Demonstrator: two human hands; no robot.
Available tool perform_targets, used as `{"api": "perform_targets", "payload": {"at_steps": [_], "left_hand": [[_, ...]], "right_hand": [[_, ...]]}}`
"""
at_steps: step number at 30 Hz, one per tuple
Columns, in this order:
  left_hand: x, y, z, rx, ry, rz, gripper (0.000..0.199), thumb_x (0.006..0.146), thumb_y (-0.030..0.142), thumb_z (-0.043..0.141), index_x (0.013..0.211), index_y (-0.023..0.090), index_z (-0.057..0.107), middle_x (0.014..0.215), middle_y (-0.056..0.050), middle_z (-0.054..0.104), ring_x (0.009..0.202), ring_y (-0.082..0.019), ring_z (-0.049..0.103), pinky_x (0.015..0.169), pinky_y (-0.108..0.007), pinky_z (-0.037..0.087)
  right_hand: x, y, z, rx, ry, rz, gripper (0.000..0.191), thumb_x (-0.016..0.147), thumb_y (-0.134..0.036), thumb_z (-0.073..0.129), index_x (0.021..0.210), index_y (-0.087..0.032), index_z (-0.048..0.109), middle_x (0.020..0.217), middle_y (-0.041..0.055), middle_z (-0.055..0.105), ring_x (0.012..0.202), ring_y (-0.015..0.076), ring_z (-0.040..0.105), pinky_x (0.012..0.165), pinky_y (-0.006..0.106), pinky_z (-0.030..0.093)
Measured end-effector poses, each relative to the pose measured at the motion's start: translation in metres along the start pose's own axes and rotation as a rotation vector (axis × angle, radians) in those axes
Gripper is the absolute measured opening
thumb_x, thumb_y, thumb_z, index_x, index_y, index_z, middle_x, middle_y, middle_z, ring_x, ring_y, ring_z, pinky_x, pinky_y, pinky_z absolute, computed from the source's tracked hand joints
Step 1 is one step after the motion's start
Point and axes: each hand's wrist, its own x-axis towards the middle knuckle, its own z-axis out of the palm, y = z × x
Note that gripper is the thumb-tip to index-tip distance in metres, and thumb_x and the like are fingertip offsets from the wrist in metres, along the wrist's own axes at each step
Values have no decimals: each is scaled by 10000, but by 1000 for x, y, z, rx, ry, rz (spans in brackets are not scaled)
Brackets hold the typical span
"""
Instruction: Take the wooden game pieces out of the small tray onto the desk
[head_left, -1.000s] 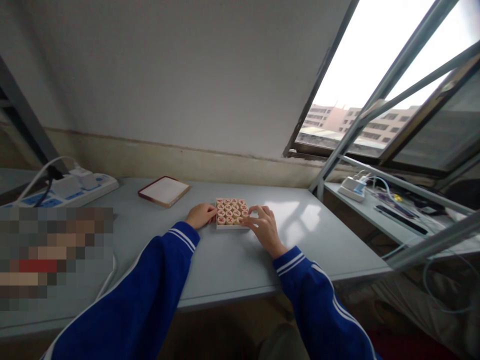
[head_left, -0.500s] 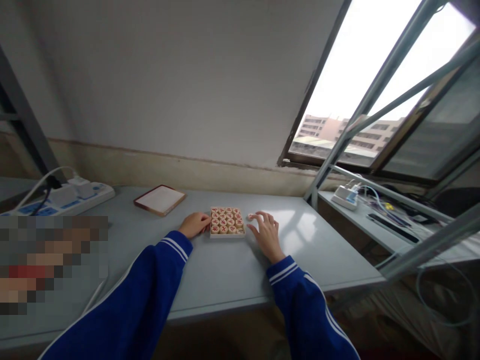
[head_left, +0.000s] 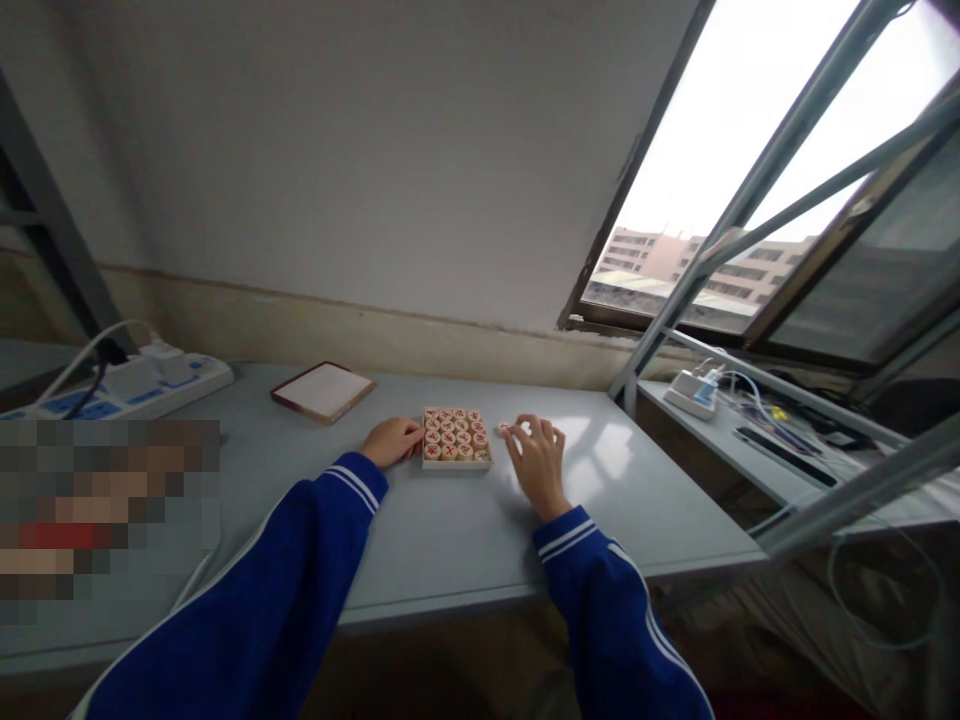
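Right hand [head_left: 536,460] at a loose, round, pale-wood piece with red marking [head_left: 502,428]; too small to tell whether either hand is clamped or just touching. Left hand [head_left: 394,441] curled against left side of a pale, shallow, square box [head_left: 457,465], left of the right grip. Box near full of red-marked round wooden pieces [head_left: 448,437], near-right corner lower; one piece out. White rectangular panel with dark-red rim [head_left: 322,390] beyond left hand. Smooth grey tabletop [head_left: 427,540]; grey wall [head_left: 337,150] ahead, bright window [head_left: 716,120] right, white power strip [head_left: 208,375] far left.

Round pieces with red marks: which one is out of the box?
The lone piece by the right hand, to the right of the box; the other visible pieces sit in rows inside it.
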Motion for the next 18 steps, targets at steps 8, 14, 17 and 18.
{"api": "perform_targets", "payload": {"at_steps": [8, 14, 17, 18], "left_hand": [[1, 0, 2, -3, -11, -7, 419, 790, 434, 314, 553, 173, 542, 480, 8, 550, 483, -113, 483, 530, -228, 302], [2, -15, -25, 165, 398, -79, 376, 814, 402, 312, 734, 172, 599, 631, -35, 600, 620, -158, 523, 587, -251, 329], [-1, -40, -50, 273, 664, -191, 335, 810, 386, 346, 817, 185, 613, 854, -62, 628, 836, -198, 533, 722, -274, 365], [-2, -48, -57, 278, 692, -207, 323, 810, 369, 352, 808, 186, 618, 934, -62, 623, 912, -204, 519, 794, -284, 360]], "right_hand": [[5, 44, 31, -111, -182, 109, 252, 846, -411, 456, 969, -274, 628, 1023, 60, 578, 911, 224, 485, 824, 414, 281], [8, 27, 35, -89, -115, 27, 305, 831, -383, 492, 1092, -243, 563, 1041, 80, 570, 912, 213, 475, 815, 382, 295], [10, 24, 32, -37, -146, 20, 178, 816, -323, 530, 952, -259, 625, 961, 59, 589, 902, 210, 474, 811, 384, 292], [10, 24, 30, -15, -145, 34, 152, 806, -322, 544, 908, -262, 638, 955, 56, 587, 912, 216, 470, 810, 390, 294]]}}
